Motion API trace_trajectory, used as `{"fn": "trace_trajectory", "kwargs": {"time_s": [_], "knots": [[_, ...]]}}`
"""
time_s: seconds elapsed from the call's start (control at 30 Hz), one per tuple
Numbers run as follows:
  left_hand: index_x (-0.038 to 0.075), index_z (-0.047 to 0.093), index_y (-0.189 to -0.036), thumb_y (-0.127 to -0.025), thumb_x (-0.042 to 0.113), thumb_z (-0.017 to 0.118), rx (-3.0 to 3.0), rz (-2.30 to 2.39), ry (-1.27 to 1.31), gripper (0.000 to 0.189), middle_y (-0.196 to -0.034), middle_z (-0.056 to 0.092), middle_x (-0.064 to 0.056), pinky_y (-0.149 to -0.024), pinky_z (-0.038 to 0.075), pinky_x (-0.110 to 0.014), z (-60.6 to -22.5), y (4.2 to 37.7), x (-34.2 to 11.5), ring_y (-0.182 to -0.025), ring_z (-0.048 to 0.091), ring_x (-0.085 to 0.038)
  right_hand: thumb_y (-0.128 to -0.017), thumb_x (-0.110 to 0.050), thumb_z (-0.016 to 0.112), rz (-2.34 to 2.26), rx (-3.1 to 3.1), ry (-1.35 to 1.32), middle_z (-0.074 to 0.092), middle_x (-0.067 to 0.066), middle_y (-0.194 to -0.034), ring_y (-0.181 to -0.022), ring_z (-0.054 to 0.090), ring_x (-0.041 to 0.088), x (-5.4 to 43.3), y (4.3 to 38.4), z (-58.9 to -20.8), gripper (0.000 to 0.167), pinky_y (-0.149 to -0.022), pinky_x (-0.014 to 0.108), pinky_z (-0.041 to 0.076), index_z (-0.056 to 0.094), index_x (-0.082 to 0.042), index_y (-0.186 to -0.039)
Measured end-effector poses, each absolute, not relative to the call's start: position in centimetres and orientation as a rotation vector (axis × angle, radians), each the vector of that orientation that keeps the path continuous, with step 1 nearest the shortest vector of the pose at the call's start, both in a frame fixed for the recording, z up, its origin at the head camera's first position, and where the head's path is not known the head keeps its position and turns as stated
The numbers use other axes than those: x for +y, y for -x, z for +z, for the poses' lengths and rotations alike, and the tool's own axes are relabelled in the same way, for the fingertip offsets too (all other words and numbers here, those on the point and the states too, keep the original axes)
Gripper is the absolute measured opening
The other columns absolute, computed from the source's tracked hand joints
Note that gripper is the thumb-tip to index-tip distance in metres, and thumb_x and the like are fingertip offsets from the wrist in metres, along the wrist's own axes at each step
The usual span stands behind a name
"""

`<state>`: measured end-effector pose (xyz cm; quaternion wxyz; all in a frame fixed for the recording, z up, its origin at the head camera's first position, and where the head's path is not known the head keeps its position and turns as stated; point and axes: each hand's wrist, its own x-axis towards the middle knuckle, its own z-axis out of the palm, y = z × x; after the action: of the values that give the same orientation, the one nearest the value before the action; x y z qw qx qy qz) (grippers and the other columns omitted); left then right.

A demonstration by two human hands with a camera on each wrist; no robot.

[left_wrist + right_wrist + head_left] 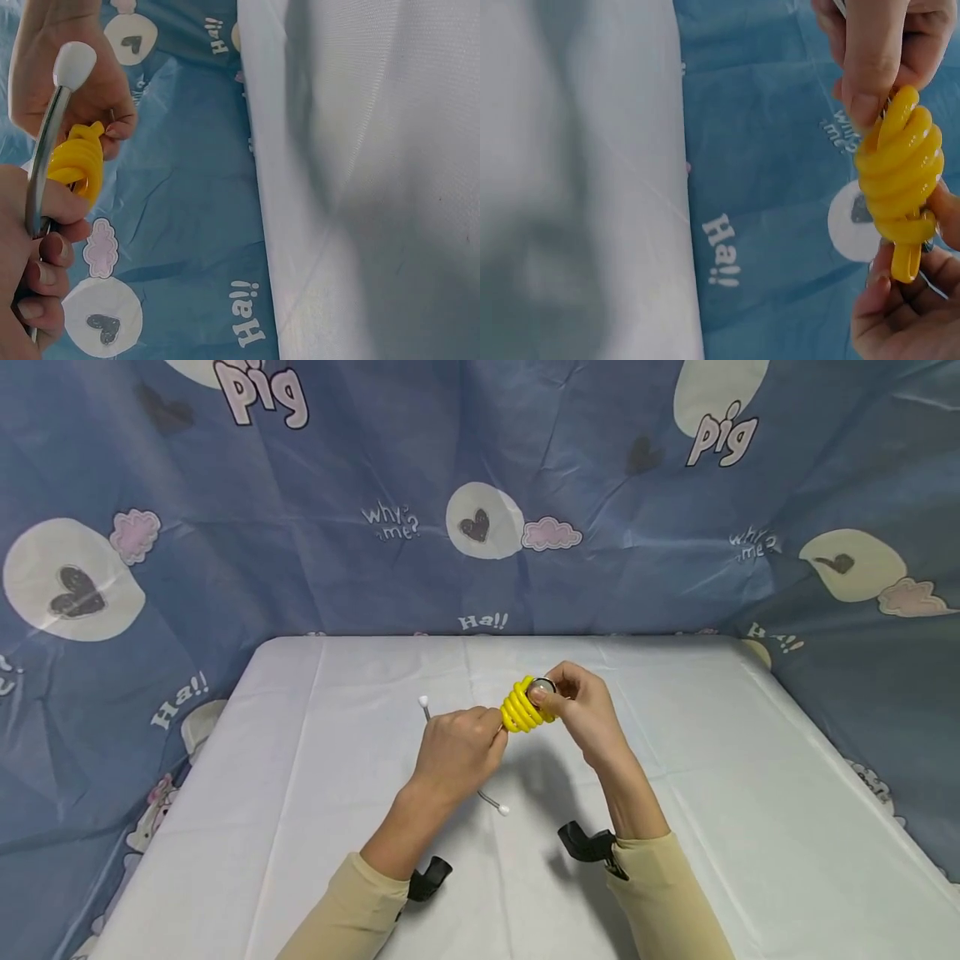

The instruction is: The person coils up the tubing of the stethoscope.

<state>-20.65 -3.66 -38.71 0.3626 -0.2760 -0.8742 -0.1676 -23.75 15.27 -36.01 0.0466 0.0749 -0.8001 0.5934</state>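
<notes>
A stethoscope with its yellow tubing (521, 708) wound into a tight coil is held above the white table. My left hand (456, 747) grips the metal ear tubes, its fingers curled round them. One white ear tip (423, 701) sticks out beyond this hand and another hangs below it. In the left wrist view, a bent metal ear tube (45, 154) rises past the fingers. My right hand (592, 710) pinches the round silver chest piece (542, 687) between thumb and fingers at the coil's other end. A loop of tubing (906, 262) pokes out there in the right wrist view.
The white-covered table (360, 860) spreads beneath both hands. A blue printed cloth (360, 577) hangs behind it and along its sides. Black wrist mounts (585, 843) sit at both cuffs.
</notes>
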Motion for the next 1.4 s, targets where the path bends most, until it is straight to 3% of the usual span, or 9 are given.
{"fn": "trace_trajectory", "kwargs": {"time_s": [0.4,0.77,1.0,1.17,1.4], "knots": [[0.017,0.044,-0.058,-0.08,0.005,0.067,-2.253,-0.334,0.785,0.034,-0.051,0.041,0.007,-0.044,0.017,-0.021,-39.0,21.0,-4.2,-0.046,0.024,-0.005,-0.088,-0.014,0.074,1.493,-2.702,-0.269,0.059,0.006,-0.077,-0.07,0.052,0.022,15.8,23.0,-35.0,0.011,-0.064,0.033,0.047,0.064,-0.01,-0.092],[0.015,0.054,-0.06,-0.082,0.003,0.066,-2.202,-0.31,0.822,0.028,-0.051,0.047,0.006,-0.042,0.024,-0.022,-38.9,20.9,-4.3,-0.045,0.029,-0.004,-0.087,-0.006,0.074,1.649,-2.547,-0.308,0.055,0.008,-0.071,-0.065,0.051,0.02,15.8,23.6,-35.8,0.017,-0.059,0.029,0.049,0.058,-0.001,-0.084],[0.016,0.048,-0.055,-0.08,0.002,0.067,-2.166,-0.27,0.824,0.033,-0.049,0.042,0.006,-0.04,0.021,-0.022,-39.1,21.1,-4.2,-0.044,0.027,-0.004,-0.088,-0.004,0.072,1.817,-2.522,-0.216,0.055,0.002,-0.069,-0.062,0.051,0.013,16.0,24.1,-36.4,0.017,-0.057,0.025,0.047,0.057,0.002,-0.085],[0.015,0.053,-0.057,-0.078,0.002,0.067,-2.141,-0.275,0.835,0.029,-0.051,0.049,0.006,-0.039,0.029,-0.024,-39.2,21.2,-4.2,-0.042,0.037,-0.005,-0.086,0.0,0.072,2.059,-2.426,-0.17,0.053,-0.002,-0.063,-0.056,0.046,0.008,16.3,24.6,-36.8,0.02,-0.053,0.022,0.041,0.053,-0.001,-0.081],[0.015,0.05,-0.055,-0.077,0.0,0.067,-2.134,-0.271,0.824,0.032,-0.05,0.044,0.005,-0.039,0.025,-0.023,-39.2,21.4,-4.3,-0.043,0.031,-0.005,-0.083,-0.003,0.078,1.765,-2.431,-0.124,0.052,0.003,-0.062,-0.058,0.055,0.014,15.2,24.2,-36.8,0.025,-0.056,0.026,0.052,0.054,-0.001,-0.075]]}}
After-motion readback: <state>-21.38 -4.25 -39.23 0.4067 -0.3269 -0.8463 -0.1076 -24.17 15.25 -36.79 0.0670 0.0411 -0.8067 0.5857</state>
